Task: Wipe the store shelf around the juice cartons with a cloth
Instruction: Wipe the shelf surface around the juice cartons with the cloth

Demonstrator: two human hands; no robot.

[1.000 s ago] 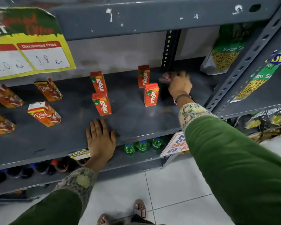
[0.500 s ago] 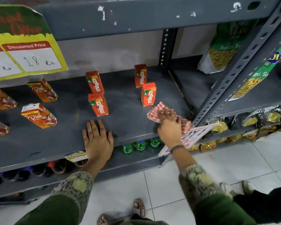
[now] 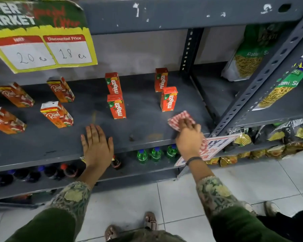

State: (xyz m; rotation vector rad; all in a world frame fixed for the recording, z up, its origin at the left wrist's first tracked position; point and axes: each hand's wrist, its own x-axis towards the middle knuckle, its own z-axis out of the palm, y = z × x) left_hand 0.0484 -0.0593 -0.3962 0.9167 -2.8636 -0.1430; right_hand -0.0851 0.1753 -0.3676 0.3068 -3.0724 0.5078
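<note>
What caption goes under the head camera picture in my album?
Right hand wipes a red checked cloth on the grey shelf near Maaza cartons; left hand rests flat.

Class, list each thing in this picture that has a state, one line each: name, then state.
Left hand: flat, palm down on the shelf.
Right hand: pressing the cloth.
Cloth: crumpled, on the shelf's front right.
Maaza cartons: four, upright.
Real cartons: four, upright.

A shop: price sign [image 3: 42, 48], stocked juice cartons [image 3: 116, 106], snack packets [image 3: 248, 55].
</note>
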